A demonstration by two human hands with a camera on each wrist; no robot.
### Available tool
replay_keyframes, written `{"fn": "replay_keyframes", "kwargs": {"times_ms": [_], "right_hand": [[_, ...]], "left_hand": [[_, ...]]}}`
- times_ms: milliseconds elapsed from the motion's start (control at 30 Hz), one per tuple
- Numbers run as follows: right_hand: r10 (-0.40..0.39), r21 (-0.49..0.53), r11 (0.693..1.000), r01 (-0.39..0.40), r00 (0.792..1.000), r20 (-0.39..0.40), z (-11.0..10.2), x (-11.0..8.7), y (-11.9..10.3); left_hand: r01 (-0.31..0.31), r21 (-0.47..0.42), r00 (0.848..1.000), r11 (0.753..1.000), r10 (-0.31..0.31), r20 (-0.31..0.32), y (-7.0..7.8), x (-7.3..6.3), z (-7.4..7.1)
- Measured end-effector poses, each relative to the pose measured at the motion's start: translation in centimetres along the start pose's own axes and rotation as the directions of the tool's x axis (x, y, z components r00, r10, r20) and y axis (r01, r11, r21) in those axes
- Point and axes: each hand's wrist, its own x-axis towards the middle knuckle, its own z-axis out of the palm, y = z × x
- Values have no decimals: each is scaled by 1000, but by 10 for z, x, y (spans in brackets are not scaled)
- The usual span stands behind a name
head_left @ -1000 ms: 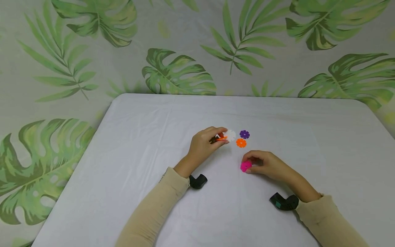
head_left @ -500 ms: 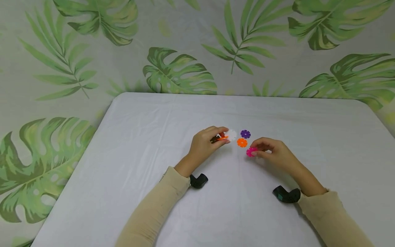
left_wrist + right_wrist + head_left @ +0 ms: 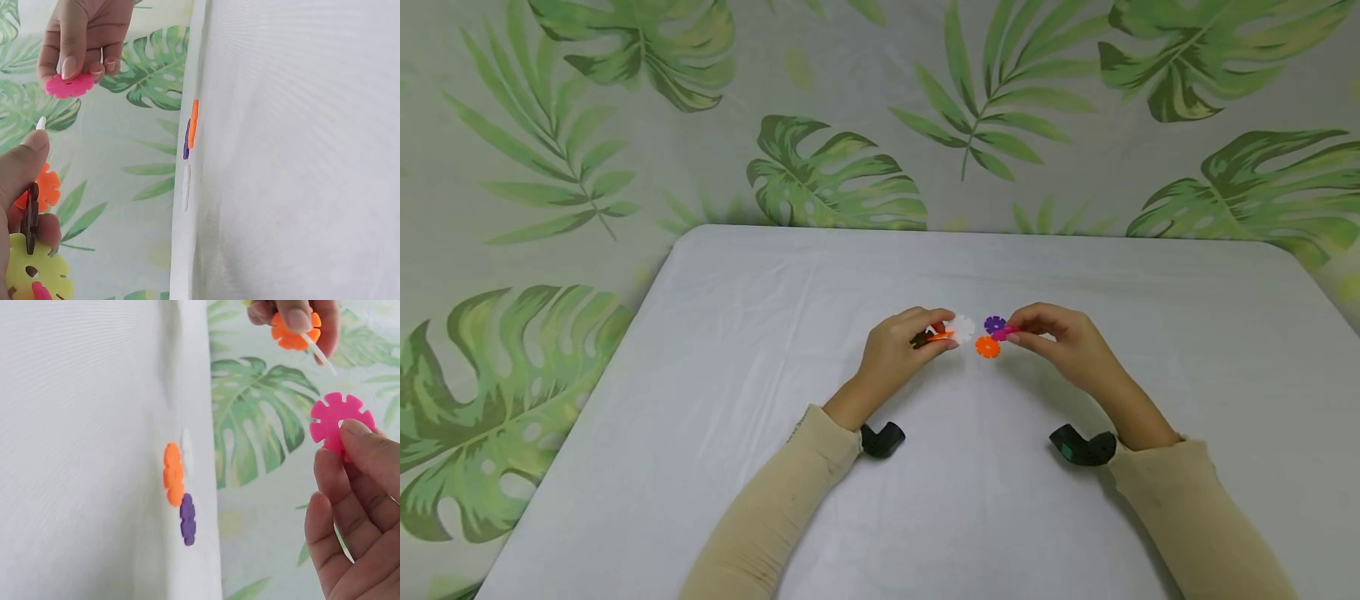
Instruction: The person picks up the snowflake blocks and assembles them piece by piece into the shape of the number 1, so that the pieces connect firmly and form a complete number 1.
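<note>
My left hand (image 3: 898, 340) pinches a joined string of plastic snowflake discs, with a yellow disc (image 3: 47, 267), a brown disc (image 3: 29, 215), an orange disc (image 3: 49, 187) and a white disc (image 3: 323, 356) showing. A bit of pink pokes into the yellow one. Between thumb and fingers, my right hand (image 3: 1067, 337) holds a pink snowflake disc (image 3: 325, 422). In the right wrist view this pink disc is raised facing the white disc's end, with a gap between them. The left hand's fingers partly hide its string.
On the white-covered table (image 3: 850, 517), a loose orange disc (image 3: 988, 347), a purple disc (image 3: 995, 322) and a white disc (image 3: 187, 187) lie close together beneath the hands. A leaf-patterned cloth (image 3: 835, 58) hangs behind the table's far edge.
My right hand has moved away from me toward the loose discs, carrying the pink disc, which has turned nearly edge-on in the head view. The left hand has hardly moved.
</note>
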Motion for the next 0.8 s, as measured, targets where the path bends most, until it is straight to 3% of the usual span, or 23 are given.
{"fn": "replay_keyframes", "kwargs": {"times_ms": [133,233,433,800], "right_hand": [[-7,17,1000,7,1000,-5,2,7,-3],[-22,38,999,22,1000,-12,5,11,8],[-35,10,999,35,999,-14,10,15,5],[-149,27,988,150,988,-29,12,18,-26]], "left_hand": [[2,-1,1000,1000,-2,3,-1,-1,1],[2,-5,1000,1000,-2,2,-1,-1,0],[-2,-4,1000,1000,2,-2,1,0,0],[-1,10,1000,1000,1,3,-1,-1,-1]]}}
